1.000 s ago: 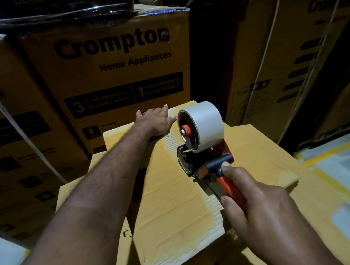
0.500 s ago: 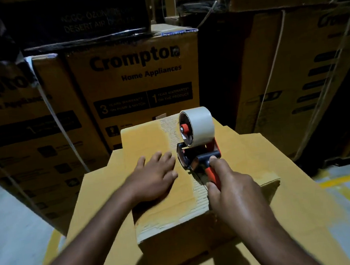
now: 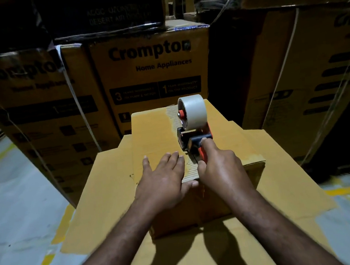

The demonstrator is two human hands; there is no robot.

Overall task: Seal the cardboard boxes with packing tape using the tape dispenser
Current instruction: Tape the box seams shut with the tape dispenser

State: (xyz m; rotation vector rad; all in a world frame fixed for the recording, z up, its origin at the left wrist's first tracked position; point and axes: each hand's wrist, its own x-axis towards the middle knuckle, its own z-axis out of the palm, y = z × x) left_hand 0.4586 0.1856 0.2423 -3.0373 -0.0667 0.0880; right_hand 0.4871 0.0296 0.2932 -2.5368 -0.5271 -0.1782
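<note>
Grips the tape dispenser [image 3: 193, 130] in the right hand [image 3: 220, 170] at frame centre, set on the cardboard box [image 3: 148, 135] seam [image 3: 174, 119] running up-frame from it, and presses the flat left hand [image 3: 164, 182] just left.

A small brown cardboard box [image 3: 153, 134] lies under both hands with its top flaps closed, and a rough, ribbed strip runs along its middle seam between them. The red-and-black tape dispenser [image 3: 192, 140] stands on that strip, its handle gripped by the right hand [image 3: 220, 168], beside the flat left hand [image 3: 163, 180]. Its pale tape roll [image 3: 195, 111] sits upright beyond the fingers.
</note>
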